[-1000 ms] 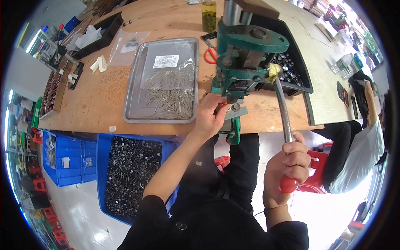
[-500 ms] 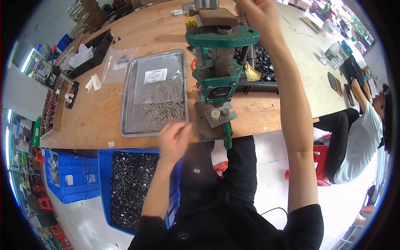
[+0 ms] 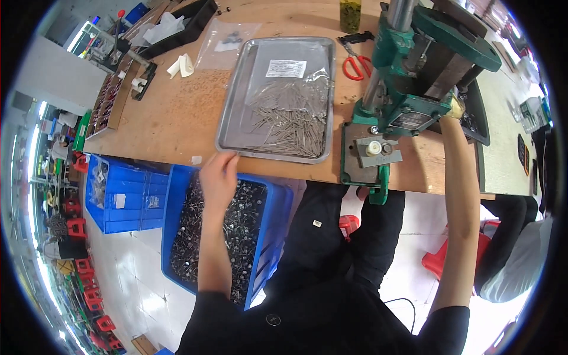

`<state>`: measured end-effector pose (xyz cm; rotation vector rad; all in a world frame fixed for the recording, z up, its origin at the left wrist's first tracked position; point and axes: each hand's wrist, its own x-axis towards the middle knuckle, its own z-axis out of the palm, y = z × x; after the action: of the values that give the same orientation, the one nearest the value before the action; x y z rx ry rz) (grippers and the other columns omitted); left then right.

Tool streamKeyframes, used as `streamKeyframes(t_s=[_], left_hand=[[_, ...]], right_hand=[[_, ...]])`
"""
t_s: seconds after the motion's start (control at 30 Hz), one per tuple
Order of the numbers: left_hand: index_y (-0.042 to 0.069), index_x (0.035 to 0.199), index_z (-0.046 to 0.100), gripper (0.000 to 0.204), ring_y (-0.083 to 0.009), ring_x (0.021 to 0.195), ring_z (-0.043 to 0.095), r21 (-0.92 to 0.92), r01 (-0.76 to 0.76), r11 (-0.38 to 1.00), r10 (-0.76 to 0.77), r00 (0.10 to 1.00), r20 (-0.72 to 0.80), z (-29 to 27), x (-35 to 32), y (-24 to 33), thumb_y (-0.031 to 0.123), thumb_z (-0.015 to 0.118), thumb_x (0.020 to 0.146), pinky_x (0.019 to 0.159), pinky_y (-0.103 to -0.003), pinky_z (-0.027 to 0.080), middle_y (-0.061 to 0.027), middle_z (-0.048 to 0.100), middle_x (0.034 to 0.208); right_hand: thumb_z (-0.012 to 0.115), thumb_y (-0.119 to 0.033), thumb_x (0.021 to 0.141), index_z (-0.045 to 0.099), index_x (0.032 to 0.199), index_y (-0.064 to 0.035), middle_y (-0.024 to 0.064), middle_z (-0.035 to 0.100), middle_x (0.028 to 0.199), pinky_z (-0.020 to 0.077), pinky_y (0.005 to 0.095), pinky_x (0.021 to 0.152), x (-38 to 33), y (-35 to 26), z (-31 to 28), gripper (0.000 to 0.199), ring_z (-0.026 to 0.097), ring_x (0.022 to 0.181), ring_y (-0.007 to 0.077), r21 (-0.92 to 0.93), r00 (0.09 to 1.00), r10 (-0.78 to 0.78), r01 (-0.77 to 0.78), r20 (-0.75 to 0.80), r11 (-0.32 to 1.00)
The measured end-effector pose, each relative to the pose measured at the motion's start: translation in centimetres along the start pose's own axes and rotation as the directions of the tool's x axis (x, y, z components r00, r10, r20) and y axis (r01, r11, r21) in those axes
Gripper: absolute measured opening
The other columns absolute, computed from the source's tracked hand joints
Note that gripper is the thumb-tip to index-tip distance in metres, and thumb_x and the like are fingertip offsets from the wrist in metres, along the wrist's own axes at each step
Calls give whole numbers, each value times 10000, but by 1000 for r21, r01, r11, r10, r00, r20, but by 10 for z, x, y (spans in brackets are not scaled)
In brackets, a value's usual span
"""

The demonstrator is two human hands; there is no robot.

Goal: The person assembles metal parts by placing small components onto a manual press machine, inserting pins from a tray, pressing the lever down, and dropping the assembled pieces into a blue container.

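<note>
My left hand (image 3: 218, 177) is closed, fingers curled together, at the table's front edge above a blue bin (image 3: 170, 236) of metal pins with dark round heads. Whatever its fingers may hold cannot be made out. Just beyond it lies a metal tray (image 3: 232, 112) with a clear plastic bag and many loose thin metal pins (image 3: 290, 127). My right hand (image 3: 450, 122) reaches past the right side of a green bench press (image 3: 408, 112), near a black tray (image 3: 480, 118) of small dark parts; its fingers are hidden. A steel plate with a pale round knob (image 3: 374, 148) sits on the press base.
Red-handled scissors (image 3: 354, 68) and a jar of yellow-green contents (image 3: 350, 16) stand behind the press. A black bin (image 3: 183, 29), a plastic bag (image 3: 222, 44) and a small lever tool (image 3: 139, 86) lie at left. A person in a white shirt (image 3: 515, 266) sits at right.
My right hand has come down from the top of the press to beside the black tray. My left hand has moved left, from the metal tray's right corner to its left corner. The view has shifted.
</note>
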<state>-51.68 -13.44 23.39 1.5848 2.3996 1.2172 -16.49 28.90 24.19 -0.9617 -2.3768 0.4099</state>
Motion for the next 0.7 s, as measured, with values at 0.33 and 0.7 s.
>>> streamKeyframes(t_s=[0.33,0.7], left_hand=[[5,921,689,86,-366,1044,653,166,-141,976,78,938,339,48,109,-12,85,664,902,893,-441,512,-171,698,1007],[-1,1030,693,91,-92,822,640,-276,205,939,-106,936,337,46,102,-20,28,700,943,748,-236,515,-45,697,876]], right_hand=[[647,-336,943,685,905,-9,154,705,783,529,417,678,-1,-22,-11,332,732,793,282,103,989,-47,61,-138,993],[660,-200,932,672,955,10,124,719,789,541,387,658,-37,-56,-35,211,749,800,226,146,956,-45,91,-291,985]])
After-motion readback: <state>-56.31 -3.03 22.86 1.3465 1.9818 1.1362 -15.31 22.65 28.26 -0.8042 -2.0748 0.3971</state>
